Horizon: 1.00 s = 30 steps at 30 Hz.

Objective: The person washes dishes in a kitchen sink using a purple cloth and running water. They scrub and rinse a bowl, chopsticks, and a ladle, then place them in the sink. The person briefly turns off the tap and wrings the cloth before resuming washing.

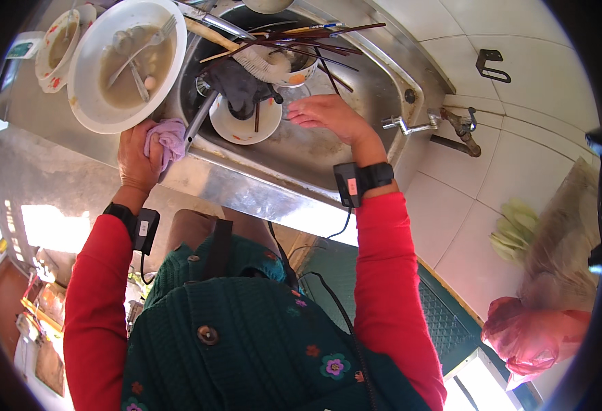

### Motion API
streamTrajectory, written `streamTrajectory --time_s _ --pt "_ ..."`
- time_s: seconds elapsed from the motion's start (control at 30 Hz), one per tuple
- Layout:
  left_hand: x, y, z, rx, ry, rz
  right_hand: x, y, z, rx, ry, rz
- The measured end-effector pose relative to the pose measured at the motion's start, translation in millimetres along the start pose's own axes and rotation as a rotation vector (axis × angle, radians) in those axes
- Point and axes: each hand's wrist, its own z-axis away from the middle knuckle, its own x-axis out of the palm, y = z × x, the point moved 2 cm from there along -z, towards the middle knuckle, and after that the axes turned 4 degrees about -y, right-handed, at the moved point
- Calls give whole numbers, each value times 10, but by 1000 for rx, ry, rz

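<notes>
My left hand [139, 154] grips a bunched purple cloth [166, 141] on the counter edge, its fingers by the rim of a white basin [82, 97]. The basin holds cloudy liquid with a fork [139, 49] and spoons. Over the sink [332, 159], my right hand [326, 118] hangs with fingers extended and nothing visible in it. Left of it sits a white bowl [265, 131], partly covered by a dark cloth-like item [237, 82]. Behind are a white-bristled brush [265, 64], a patterned bowl [301, 79] and several chopsticks [326, 46] lying across.
A metal faucet [409, 126] reaches over the sink's right side from the tiled wall, below a black hook [492, 67]. A metal tube [201, 120] slants over the left rim. Patterned bowls [57, 51] stand at far left. A red plastic bag [527, 334] is at lower right.
</notes>
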Motion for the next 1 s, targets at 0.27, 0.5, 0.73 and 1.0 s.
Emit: streamTrajectory --time_s 0.27,0.5,0.73,1.0 --pt "-1 1 -5 11 2 -3 6 -147 564 -369 106 -580" --pt "-7 17 -7 6 12 15 -107 79 413 -242 270 -389" --pt "-36 45 -23 31 22 21 -217 673 -378 -100 431 833" --pt "-43 28 -25 22 -1 17 -364 1073 -623 103 404 1049"
